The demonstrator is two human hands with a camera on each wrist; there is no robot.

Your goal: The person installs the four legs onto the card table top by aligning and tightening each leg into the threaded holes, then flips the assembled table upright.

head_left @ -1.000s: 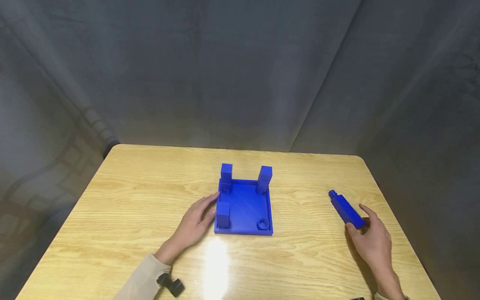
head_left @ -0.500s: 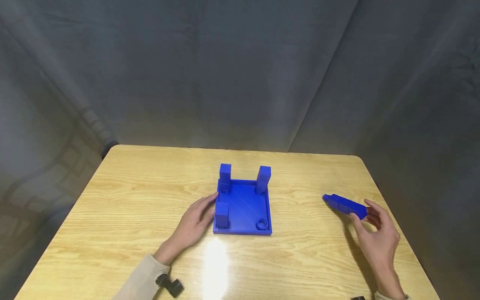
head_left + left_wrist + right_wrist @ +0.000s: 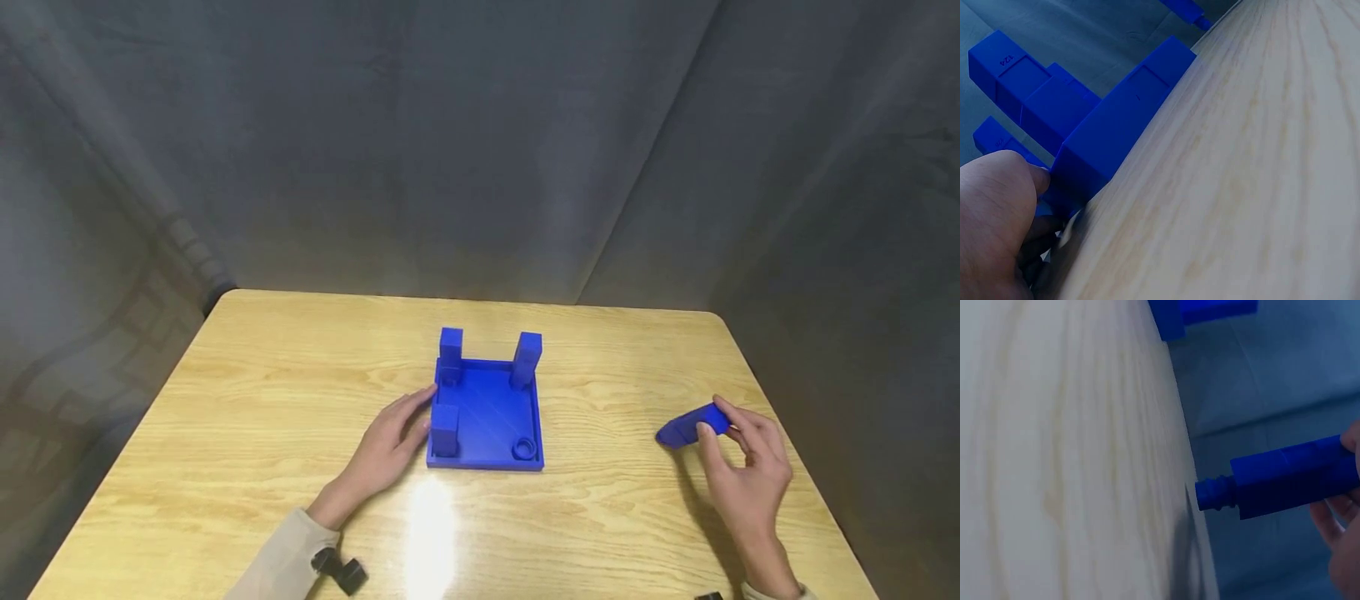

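My right hand pinches one end of a blue square leg between thumb and fingers, at the right of the table. The right wrist view shows the leg's threaded tip pointing down toward the tabletop. In the middle stands a blue square base with a raised rim. Three blue legs stand upright in its corners: back left, back right and front left. A round socket shows at the front right corner. My left hand touches the base's left side with extended fingers.
The wooden table has a bright glare patch in front of the base. A dark grey curtain hangs behind the table and along both sides.
The held leg has turned in my right hand; its threaded end has swung from pointing away to pointing left and down. My left hand and the base stay in place.
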